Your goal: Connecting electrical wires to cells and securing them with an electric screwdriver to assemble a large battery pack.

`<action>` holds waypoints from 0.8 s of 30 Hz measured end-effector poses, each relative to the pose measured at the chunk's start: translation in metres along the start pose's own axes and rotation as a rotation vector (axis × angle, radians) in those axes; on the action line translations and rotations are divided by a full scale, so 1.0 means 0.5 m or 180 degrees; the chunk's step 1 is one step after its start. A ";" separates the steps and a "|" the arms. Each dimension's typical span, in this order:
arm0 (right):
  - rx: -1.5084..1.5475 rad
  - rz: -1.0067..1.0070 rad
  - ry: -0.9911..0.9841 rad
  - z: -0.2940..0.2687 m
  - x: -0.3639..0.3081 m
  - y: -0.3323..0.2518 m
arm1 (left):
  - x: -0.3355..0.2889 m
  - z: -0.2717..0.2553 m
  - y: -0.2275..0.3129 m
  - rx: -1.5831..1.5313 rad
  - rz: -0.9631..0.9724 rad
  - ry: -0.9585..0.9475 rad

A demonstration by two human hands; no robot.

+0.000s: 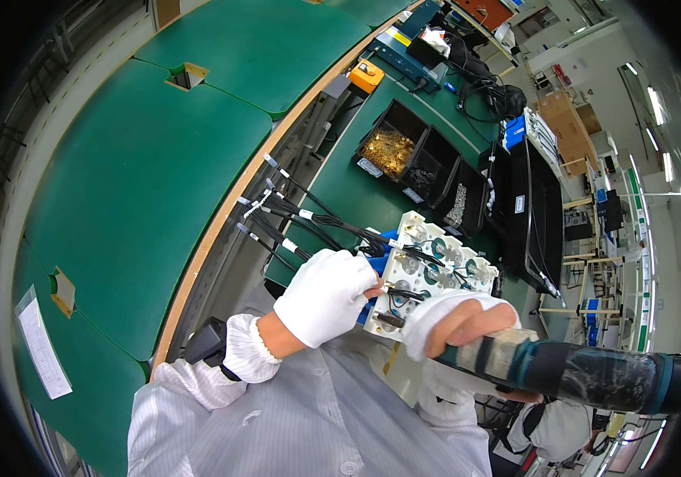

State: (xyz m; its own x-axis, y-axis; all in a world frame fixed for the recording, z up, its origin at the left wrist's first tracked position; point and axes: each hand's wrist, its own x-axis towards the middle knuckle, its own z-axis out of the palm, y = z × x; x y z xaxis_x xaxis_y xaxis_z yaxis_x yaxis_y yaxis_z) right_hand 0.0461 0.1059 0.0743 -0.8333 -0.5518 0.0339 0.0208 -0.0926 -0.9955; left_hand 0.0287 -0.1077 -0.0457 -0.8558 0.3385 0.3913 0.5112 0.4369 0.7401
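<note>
My left hand (328, 296), in a white glove with bare fingertips showing, is closed in a pinch at the near left edge of a white molded plastic panel (409, 266). What sits between its fingertips is too small to make out. My right hand (468, 322), also gloved with bare fingers, wraps round a teal and black power screwdriver (579, 370). The tool's body points right, and its working end lies hidden behind the hand, over the panel's near part. Black cables (321, 219) with white tags run from the panel over the table edge to the left.
Black bins beyond the panel hold gold-coloured small parts (388, 151), dark ones and silver ones (457, 205). To their right stands a long black tray (535, 215). A large green table (142, 183) curves along the left, with a paper sheet (42, 342) on it. An orange box (366, 75) sits farther back.
</note>
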 end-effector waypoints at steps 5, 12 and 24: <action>-0.0624 -0.0147 -0.0913 -0.030 0.038 -0.010 | 0.003 -0.004 0.006 0.0037 0.0008 -0.0117; -0.0157 -0.2056 -0.0001 -0.008 -0.023 -0.051 | 0.011 -0.021 0.016 0.0247 0.0050 -0.0501; -0.2674 0.1838 0.3184 -0.295 -0.583 0.088 | 0.073 -0.040 0.068 0.0288 0.0048 -0.1139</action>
State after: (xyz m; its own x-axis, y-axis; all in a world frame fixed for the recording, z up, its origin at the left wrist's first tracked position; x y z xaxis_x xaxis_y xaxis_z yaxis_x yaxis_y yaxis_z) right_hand 0.2083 0.3849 0.0074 -0.8605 0.4972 -0.1113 0.4524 0.6449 -0.6160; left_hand 0.0133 -0.0972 0.0049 -0.7743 0.6086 0.1737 0.5421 0.4963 0.6781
